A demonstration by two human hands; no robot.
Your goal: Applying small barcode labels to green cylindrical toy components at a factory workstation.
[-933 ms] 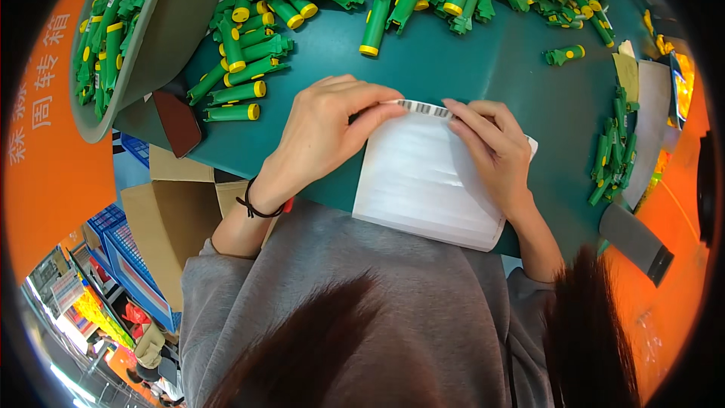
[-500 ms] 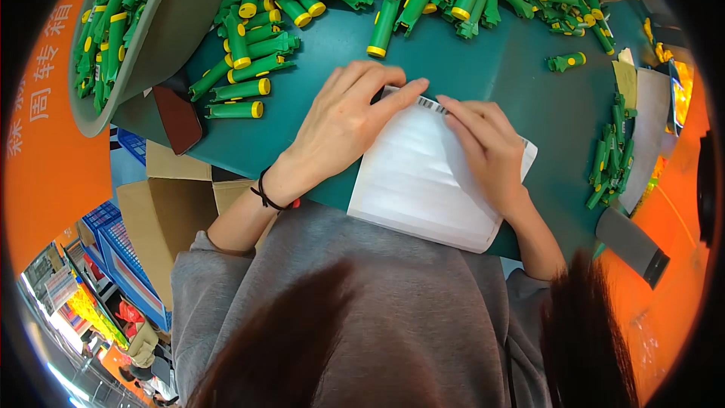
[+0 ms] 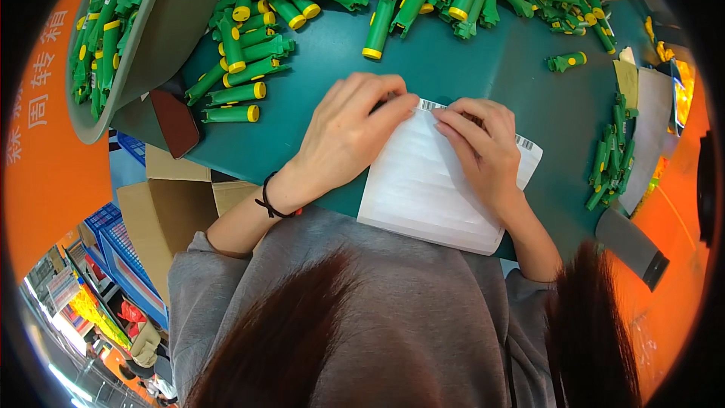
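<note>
A white sheet of barcode labels (image 3: 430, 181) lies tilted at the near side of the green table, its near edge against my grey top. Small printed barcodes show along its far edge. My left hand (image 3: 343, 132) bends over the far left corner, thumb and fingertips pinched together on the sheet. Beside it my right hand (image 3: 483, 143) rests on the sheet, thumb and curled fingers drawn together at the far edge by the barcodes. Whether a single label is between the right fingertips cannot be made out.
Many green tubes with yellow ends (image 3: 408, 0) are heaped across the far side. A grey bin (image 3: 162, 38) at far left holds more. One tube (image 3: 566, 62) lies apart, right. Smaller green pieces (image 3: 612, 155) lie at the right edge. An open cardboard box (image 3: 177, 211) stands lower left.
Both hands have shifted slightly; my right hand has moved to the right, baring more barcodes at the sheet's right end. The sheet has slid a little to the right.
</note>
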